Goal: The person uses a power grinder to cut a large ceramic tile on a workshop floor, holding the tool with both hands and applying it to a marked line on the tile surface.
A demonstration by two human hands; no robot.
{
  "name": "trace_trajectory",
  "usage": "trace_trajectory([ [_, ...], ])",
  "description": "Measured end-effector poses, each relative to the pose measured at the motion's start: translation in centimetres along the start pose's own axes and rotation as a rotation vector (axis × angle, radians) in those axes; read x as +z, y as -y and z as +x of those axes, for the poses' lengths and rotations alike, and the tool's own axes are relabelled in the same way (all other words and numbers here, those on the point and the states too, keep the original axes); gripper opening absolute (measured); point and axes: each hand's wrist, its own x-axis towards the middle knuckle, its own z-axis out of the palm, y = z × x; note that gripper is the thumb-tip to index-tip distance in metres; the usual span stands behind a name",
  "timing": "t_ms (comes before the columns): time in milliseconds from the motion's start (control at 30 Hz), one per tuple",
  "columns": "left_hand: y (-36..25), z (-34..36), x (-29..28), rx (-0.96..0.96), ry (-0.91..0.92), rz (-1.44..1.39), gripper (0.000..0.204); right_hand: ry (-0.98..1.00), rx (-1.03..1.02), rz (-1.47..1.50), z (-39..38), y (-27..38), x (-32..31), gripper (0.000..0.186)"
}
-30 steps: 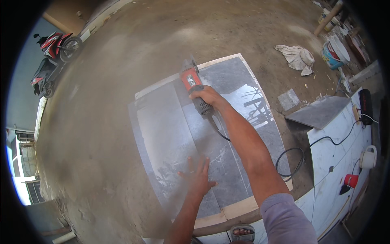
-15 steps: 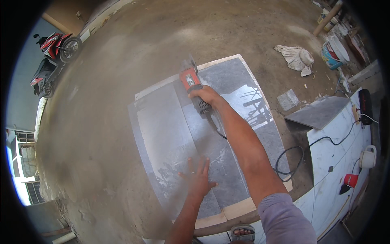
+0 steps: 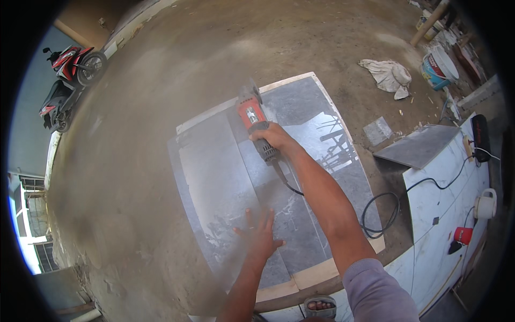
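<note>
Your right hand (image 3: 273, 137) grips the red-and-black angle grinder (image 3: 255, 121), near the far edge of the large grey glossy tile (image 3: 225, 177); your left hand (image 3: 260, 236) lies flat, fingers spread, steadying it. The cut looks almost finished.

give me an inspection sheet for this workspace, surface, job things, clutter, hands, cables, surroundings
surface: large glossy grey tile lying flat on a pale board over dusty concrete; dust haze at its left
job's things: red angle grinder on the tile near its far edge
clutter: white rag, tile offcut, buckets, red cup, white jug
grippers: right hand grips the grinder's handle; left hand pressed flat on the tile, fingers spread
cables: black cord looped beside the tile; another across the white bench
surroundings: red motorbike parked at far left
</note>
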Motion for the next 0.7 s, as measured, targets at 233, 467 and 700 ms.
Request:
trace_trajectory([
  [233,0.0,0.0,0.2,0.002,-0.015,-0.006,0.116,0.007,0.073,0.024,0.9,1.2,0.1,0.035],
  [467,0.0,0.0,0.0,0.006,-0.017,-0.017,0.115,0.004,0.086,0.017,2.1,1.6,0.0,0.038],
  [700,-0.3,-0.1,-0.2,0.004,-0.018,-0.025,0.115,0.009,0.090,0.017,2.8,1.9,-0.1,0.036],
])
